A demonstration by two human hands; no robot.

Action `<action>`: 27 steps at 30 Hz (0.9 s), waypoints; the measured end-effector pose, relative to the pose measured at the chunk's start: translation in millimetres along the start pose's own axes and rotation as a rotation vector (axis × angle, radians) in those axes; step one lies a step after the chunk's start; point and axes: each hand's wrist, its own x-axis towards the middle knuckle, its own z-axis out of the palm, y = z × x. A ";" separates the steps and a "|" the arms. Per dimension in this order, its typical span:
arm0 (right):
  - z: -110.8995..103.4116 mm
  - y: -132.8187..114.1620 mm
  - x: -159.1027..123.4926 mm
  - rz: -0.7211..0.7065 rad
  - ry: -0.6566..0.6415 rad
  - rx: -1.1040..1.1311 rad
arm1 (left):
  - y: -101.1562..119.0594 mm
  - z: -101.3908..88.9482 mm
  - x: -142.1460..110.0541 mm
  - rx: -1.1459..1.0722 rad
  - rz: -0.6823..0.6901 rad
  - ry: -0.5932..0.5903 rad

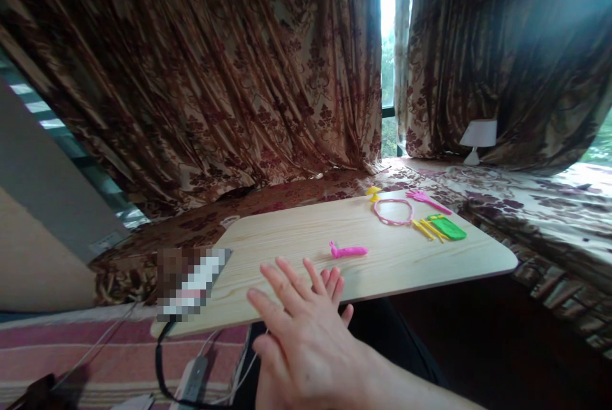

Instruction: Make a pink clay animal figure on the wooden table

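Observation:
My right hand (306, 327) lies over my left hand, palm to palm, with its fingers stretched out and spread. Behind it, the fingertips of my left hand (335, 284) and one more digit show, also extended; most of that hand is covered. Whether anything is between the palms is hidden. Just beyond the fingers, a pink clay-like piece (351, 251), long with a small upturned end, rests on the light wooden table (282, 238).
At the table's far right are a pink ring (393, 212), a yellow mushroom-shaped piece (373, 193), a pink hand-shaped piece (429, 201), yellow sticks (429, 230) and a green piece (448, 227). A blurred-out device (194, 285) with a black cable stands left. A power strip (192, 381) lies below.

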 end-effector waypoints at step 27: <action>29.0 -12.2 -7.6 -0.260 0.029 -0.026 | 2.0 -7.1 13.0 -0.004 0.196 0.194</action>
